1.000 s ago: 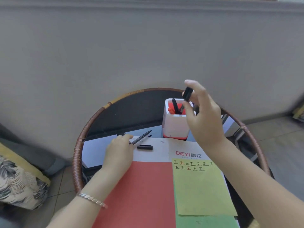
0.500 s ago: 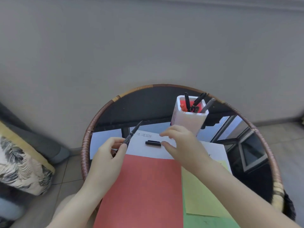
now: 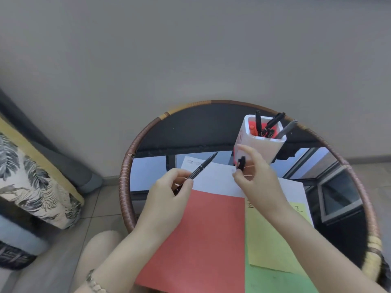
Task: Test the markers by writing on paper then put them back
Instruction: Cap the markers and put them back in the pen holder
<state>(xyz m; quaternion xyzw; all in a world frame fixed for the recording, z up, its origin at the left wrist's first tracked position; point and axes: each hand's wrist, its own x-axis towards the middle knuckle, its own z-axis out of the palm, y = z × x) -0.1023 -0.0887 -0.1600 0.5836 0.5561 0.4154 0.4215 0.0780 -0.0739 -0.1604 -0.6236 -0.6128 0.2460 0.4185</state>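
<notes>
Your right hand (image 3: pixel 257 180) has lifted the short black cap (image 3: pixel 241 163) off the white sheet (image 3: pixel 213 178), where it lay half a second ago. It now pinches the cap between thumb and fingertips, just in front of the white square pen holder (image 3: pixel 260 144). Your left hand (image 3: pixel 167 193) keeps its pinch on the slim black marker (image 3: pixel 201 167), held above the round rattan-rimmed worktop (image 3: pixel 127 178). The marker's long axis runs diagonally away from you and to the right, with its bare tip toward the cap. Testing looks finished for this one, and capping is likely next.
</notes>
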